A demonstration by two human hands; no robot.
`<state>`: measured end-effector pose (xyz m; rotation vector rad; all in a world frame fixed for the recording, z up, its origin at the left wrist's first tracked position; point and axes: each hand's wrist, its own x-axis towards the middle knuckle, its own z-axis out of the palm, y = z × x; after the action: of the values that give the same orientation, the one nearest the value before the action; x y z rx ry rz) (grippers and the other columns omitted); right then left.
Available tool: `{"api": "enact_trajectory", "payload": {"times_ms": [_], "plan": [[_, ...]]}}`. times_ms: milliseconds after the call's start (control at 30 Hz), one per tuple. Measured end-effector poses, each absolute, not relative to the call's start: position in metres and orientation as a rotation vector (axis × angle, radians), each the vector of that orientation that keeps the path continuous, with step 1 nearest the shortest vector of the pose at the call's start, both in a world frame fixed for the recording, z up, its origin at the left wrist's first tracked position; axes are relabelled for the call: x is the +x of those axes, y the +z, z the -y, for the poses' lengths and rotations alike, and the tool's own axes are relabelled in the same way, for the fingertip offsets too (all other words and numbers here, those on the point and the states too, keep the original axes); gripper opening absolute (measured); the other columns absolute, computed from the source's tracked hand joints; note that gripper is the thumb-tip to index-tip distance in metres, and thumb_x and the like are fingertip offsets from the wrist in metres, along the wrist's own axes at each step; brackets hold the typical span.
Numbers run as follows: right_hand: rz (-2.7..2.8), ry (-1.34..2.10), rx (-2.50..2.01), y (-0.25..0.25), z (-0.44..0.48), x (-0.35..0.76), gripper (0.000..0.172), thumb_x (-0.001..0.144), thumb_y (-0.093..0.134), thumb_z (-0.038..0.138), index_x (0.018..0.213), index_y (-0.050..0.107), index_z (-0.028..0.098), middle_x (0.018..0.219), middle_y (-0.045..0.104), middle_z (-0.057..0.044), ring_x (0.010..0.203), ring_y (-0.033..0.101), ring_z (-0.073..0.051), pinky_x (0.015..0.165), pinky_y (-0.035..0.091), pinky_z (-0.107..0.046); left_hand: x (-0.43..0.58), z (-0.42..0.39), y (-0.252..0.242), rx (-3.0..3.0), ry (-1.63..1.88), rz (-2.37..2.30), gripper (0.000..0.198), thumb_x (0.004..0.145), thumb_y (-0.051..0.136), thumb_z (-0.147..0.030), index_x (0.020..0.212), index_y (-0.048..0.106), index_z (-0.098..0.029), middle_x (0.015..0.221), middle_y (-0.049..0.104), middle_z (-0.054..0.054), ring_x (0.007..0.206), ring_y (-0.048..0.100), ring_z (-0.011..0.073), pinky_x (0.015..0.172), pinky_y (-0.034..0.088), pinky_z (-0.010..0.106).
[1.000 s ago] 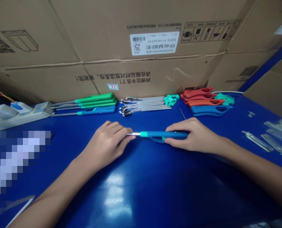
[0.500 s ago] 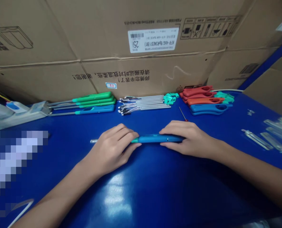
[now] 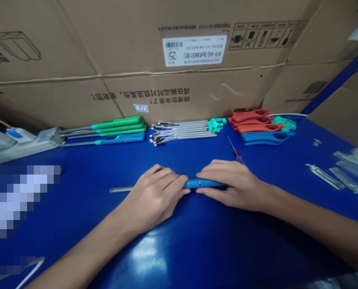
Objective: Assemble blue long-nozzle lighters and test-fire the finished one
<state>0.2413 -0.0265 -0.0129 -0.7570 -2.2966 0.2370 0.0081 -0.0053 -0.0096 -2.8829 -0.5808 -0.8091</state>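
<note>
left hand (image 3: 153, 197): palm down, curled | right hand (image 3: 231, 184): palm down, curled | hands just apart

Probably a blue utility lighter (image 3: 204, 184), lying crosswise

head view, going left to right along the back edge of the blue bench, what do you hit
white plastic power strip → green-handled long lighters → bundle of silver metal lighter tubes with wires → small teal plastic pieces → red plastic lighter handles → more teal plastic pieces
</note>
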Motion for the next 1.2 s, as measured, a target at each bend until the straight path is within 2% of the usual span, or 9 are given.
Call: {"api": "enact_trajectory", "payload": {"times_ms": [233, 367, 600, 667, 767, 800, 933, 1067, 1200], "plan": [[2.275, 0.26, -0.7, -0.012, 0.025, 0.244, 0.014, 0.087, 0.069, 0.019, 0.099, 0.066, 0.013, 0.088, 0.072, -0.006, 0.081, 0.065, -0.016, 0.076, 0.053, -0.028, 0.004, 0.002, -0.007, -2.891, -0.847, 0.589, 0.012, 0.093, 0.057, -0.016, 0.097, 0.064, -0.009, 0.075, 0.068, 0.006, 0.068, 0.06, 0.0172, 0.069, 0.045, 0.036], [2.277, 0.222, -0.724, -0.012, 0.027, 0.241, 0.013, 0.087, 0.069, 0.021, 0.097, 0.066, 0.012, 0.083, 0.071, -0.007, 0.075, 0.063, -0.016, 0.068, 0.052, -0.028, 0.005, 0.003, -0.008, -2.882, -0.844, 0.574, 0.012, 0.093, 0.056, -0.015, 0.098, 0.064, -0.009, 0.074, 0.067, 0.005, 0.068, 0.06, 0.0171, 0.069, 0.045, 0.035], [2.279, 0.286, -0.802, -0.012, 0.028, 0.24, 0.01, 0.09, 0.064, 0.023, 0.095, 0.067, 0.014, 0.077, 0.068, -0.005, 0.068, 0.06, -0.014, 0.063, 0.049, -0.026, 0.006, 0.004, -0.01, -2.864, -0.811, 0.59, 0.016, 0.095, 0.049, -0.015, 0.095, 0.063, -0.008, 0.068, 0.062, 0.004, 0.062, 0.055, 0.0176, 0.062, 0.041, 0.034], [2.233, 0.247, -0.822, -0.013, 0.029, 0.242, 0.015, 0.09, 0.066, 0.025, 0.101, 0.066, 0.015, 0.08, 0.07, -0.004, 0.069, 0.063, -0.014, 0.067, 0.051, -0.025, 0.006, 0.003, -0.011, -2.863, -0.8, 0.626, 0.019, 0.096, 0.045, -0.015, 0.095, 0.062, -0.008, 0.068, 0.062, 0.004, 0.059, 0.054, 0.0177, 0.06, 0.04, 0.034], [2.255, 0.2, -0.797, -0.012, 0.028, 0.245, 0.036, 0.085, 0.071, 0.03, 0.116, 0.062, 0.014, 0.097, 0.072, -0.008, 0.087, 0.067, -0.017, 0.08, 0.053, -0.027, 0.003, -0.001, -0.011, -2.966, -0.735, 0.715, 0.023, 0.097, 0.038, -0.014, 0.093, 0.06, -0.01, 0.067, 0.062, 0.003, 0.056, 0.055, 0.0168, 0.061, 0.041, 0.034], [2.291, 0.204, -0.783, -0.012, 0.028, 0.246, 0.038, 0.085, 0.071, 0.03, 0.117, 0.061, 0.013, 0.101, 0.071, -0.009, 0.092, 0.066, -0.018, 0.084, 0.053, -0.028, 0.002, -0.002, -0.011, -3.013, -0.701, 0.738, 0.024, 0.097, 0.037, -0.013, 0.092, 0.06, -0.012, 0.066, 0.062, 0.002, 0.056, 0.056, 0.0162, 0.062, 0.042, 0.033], [2.359, 0.143, -0.733, -0.012, 0.025, 0.25, 0.025, 0.089, 0.067, 0.025, 0.111, 0.064, 0.013, 0.098, 0.071, -0.01, 0.089, 0.066, -0.019, 0.081, 0.054, -0.031, -0.003, -0.004, -0.01, -3.071, -0.676, 0.798, 0.025, 0.1, 0.034, -0.017, 0.101, 0.059, -0.014, 0.071, 0.065, 0.001, 0.06, 0.06, 0.0152, 0.066, 0.045, 0.031], [2.352, 0.077, -0.759, -0.015, 0.021, 0.251, 0.023, 0.091, 0.065, 0.029, 0.108, 0.065, 0.014, 0.092, 0.074, -0.009, 0.078, 0.066, -0.019, 0.074, 0.055, -0.032, -0.006, -0.001, -0.005, -2.982, -0.807, 0.815, 0.023, 0.099, 0.044, -0.028, 0.11, 0.059, -0.014, 0.094, 0.071, 0.007, 0.081, 0.066, 0.0193, 0.077, 0.047, 0.035], [2.32, 0.061, -0.78, -0.018, 0.019, 0.252, 0.021, 0.091, 0.065, 0.026, 0.105, 0.066, 0.011, 0.085, 0.073, -0.009, 0.072, 0.064, -0.018, 0.068, 0.054, -0.031, -0.005, 0.0, -0.004, -2.927, -0.871, 0.675, 0.019, 0.09, 0.063, -0.029, 0.101, 0.062, -0.013, 0.094, 0.07, 0.008, 0.085, 0.065, 0.0202, 0.079, 0.047, 0.036]]}}
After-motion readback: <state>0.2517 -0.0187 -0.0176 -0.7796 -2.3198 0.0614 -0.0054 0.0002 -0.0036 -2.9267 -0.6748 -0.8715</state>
